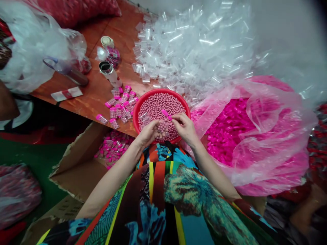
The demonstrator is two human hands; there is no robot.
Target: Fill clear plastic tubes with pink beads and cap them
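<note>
A red bowl full of small pink beads stands at the table's edge in front of me. Over it, my left hand is closed around a small clear container, with pink beads showing at it. My right hand pinches a bright pink cap just above and beside that container. Another clear container lies on the beads at the bowl's left side. Left of the bowl, several bead-filled containers with pink caps lie on the table.
Behind the bowl rises a heap of clear containers. To the right is a pink plastic bag of pink caps. A cardboard box below left holds capped containers. An uncovered tumbler and a bottle stand farther left.
</note>
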